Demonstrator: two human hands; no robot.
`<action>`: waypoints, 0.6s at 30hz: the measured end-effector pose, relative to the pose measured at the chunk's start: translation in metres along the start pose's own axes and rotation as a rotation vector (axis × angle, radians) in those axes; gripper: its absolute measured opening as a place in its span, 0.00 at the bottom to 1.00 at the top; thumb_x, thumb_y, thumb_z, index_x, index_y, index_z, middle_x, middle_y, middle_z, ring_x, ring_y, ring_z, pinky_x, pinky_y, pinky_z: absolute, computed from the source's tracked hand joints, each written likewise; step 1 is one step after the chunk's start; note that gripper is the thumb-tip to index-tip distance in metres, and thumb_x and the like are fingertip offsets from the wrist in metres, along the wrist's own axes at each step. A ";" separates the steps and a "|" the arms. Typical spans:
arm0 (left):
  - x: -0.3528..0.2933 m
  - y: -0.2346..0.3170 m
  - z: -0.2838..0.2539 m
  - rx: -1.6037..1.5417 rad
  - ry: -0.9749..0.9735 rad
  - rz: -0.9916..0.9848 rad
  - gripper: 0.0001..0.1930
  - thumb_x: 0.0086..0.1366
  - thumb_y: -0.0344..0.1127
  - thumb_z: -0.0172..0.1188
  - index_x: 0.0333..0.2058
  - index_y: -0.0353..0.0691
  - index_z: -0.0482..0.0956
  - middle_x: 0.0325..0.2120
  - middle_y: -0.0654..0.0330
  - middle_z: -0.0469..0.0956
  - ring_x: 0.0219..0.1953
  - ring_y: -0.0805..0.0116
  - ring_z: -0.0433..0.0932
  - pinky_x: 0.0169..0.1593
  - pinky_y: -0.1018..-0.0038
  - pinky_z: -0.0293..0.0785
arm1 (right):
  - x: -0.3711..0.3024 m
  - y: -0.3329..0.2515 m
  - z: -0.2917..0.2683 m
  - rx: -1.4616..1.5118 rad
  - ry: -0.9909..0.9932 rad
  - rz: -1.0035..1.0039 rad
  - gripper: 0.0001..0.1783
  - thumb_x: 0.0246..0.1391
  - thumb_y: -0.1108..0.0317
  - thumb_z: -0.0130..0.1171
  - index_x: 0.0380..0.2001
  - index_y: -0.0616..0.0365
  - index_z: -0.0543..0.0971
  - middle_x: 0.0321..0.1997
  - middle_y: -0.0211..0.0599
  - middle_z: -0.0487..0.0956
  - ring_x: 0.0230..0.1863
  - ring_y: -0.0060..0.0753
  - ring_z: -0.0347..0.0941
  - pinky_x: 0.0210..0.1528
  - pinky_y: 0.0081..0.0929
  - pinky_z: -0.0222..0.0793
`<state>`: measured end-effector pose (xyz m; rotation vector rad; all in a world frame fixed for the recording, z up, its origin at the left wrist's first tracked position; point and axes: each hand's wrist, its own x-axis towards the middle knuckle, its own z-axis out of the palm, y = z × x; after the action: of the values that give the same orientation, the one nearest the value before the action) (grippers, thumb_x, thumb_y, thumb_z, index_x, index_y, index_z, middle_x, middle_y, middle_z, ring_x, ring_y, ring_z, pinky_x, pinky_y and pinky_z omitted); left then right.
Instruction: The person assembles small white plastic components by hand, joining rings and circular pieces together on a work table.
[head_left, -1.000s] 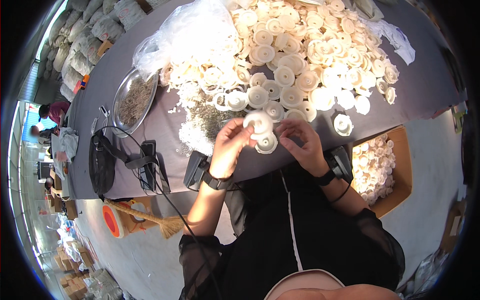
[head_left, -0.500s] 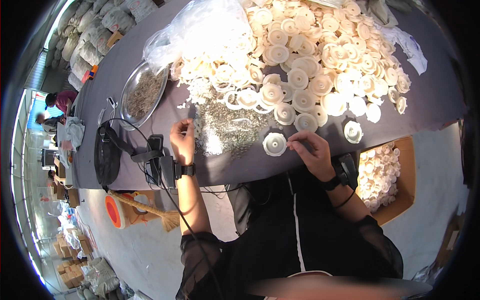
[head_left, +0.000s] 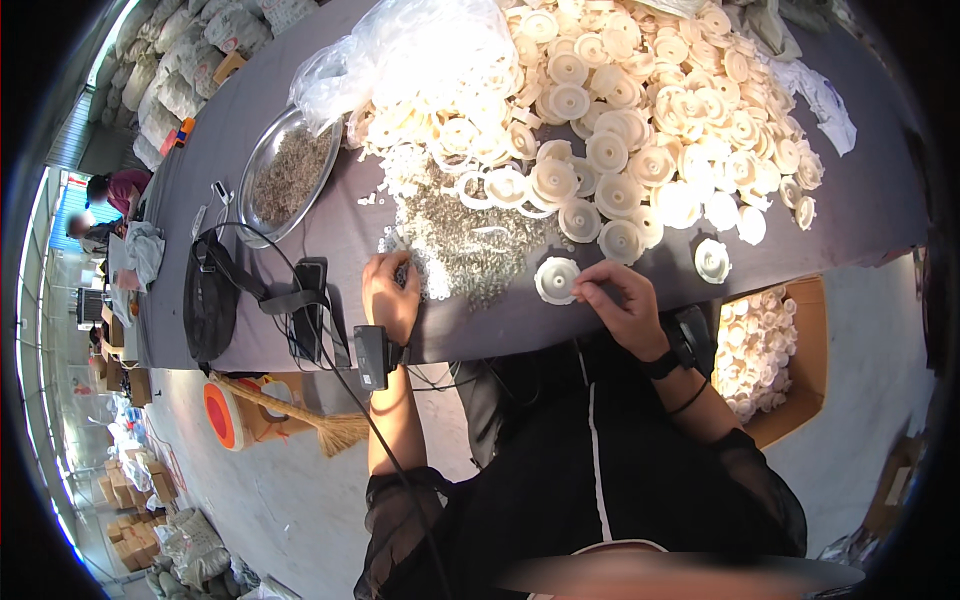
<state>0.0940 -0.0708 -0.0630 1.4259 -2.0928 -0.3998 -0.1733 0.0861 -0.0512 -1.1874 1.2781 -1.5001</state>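
Note:
A round cream plastic disc point(head_left: 556, 281) with a raised centre lies flat near the table's front edge. My right hand point(head_left: 625, 302) pinches at its right rim, thumb and forefinger together. My left hand point(head_left: 392, 292) is at the left edge of a heap of small shiny parts point(head_left: 468, 245), with its fingers curled down among them; what lies between the fingertips is hidden. Small white pieces point(head_left: 408, 178) border that heap on its far side. Another cream disc point(head_left: 712, 261) lies alone to the right.
A large pile of cream discs point(head_left: 655, 130) covers the far table, with a clear plastic bag point(head_left: 440, 50) over its left part. A metal tray point(head_left: 247, 200) holds small brownish parts. A black bag point(head_left: 210, 310) and cables lie left. A cardboard box point(head_left: 808, 350) of discs stands below, right.
My left hand has come down and right onto the edge of the small-parts heap, its fingers curling in. My right hand stays at the disc's rim. The view has shifted slightly.

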 end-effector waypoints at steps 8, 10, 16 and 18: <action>0.000 -0.018 0.009 -0.434 0.067 -0.214 0.10 0.51 0.22 0.57 0.35 0.33 0.76 0.25 0.57 0.76 0.27 0.65 0.75 0.34 0.74 0.71 | -0.003 -0.002 0.001 -0.031 -0.015 -0.061 0.05 0.50 0.77 0.54 0.32 0.64 0.75 0.29 0.31 0.77 0.31 0.18 0.72 0.36 0.16 0.67; 0.000 -0.014 0.008 -0.448 0.034 -0.258 0.12 0.51 0.22 0.57 0.37 0.33 0.75 0.27 0.57 0.75 0.28 0.66 0.74 0.35 0.74 0.71 | -0.002 -0.007 -0.001 -0.103 -0.001 -0.074 0.11 0.47 0.75 0.58 0.37 0.63 0.74 0.36 0.35 0.76 0.38 0.25 0.72 0.41 0.21 0.67; -0.004 0.003 0.007 -0.031 0.141 -0.011 0.17 0.51 0.24 0.57 0.42 0.37 0.73 0.34 0.54 0.72 0.34 0.63 0.73 0.40 0.71 0.71 | 0.019 -0.080 0.011 -0.915 -0.106 -0.480 0.27 0.38 0.65 0.63 0.45 0.57 0.70 0.54 0.42 0.65 0.63 0.43 0.51 0.63 0.47 0.45; -0.006 0.004 0.009 -0.001 0.163 0.045 0.19 0.52 0.25 0.58 0.45 0.38 0.72 0.38 0.55 0.71 0.36 0.65 0.71 0.37 0.73 0.69 | 0.024 -0.092 0.010 -1.088 -0.306 -0.537 0.28 0.40 0.63 0.62 0.47 0.53 0.69 0.56 0.38 0.64 0.65 0.46 0.46 0.65 0.51 0.37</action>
<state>0.0871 -0.0645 -0.0699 1.3602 -1.9893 -0.2581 -0.1699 0.0752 0.0437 -2.4987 1.6726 -0.8078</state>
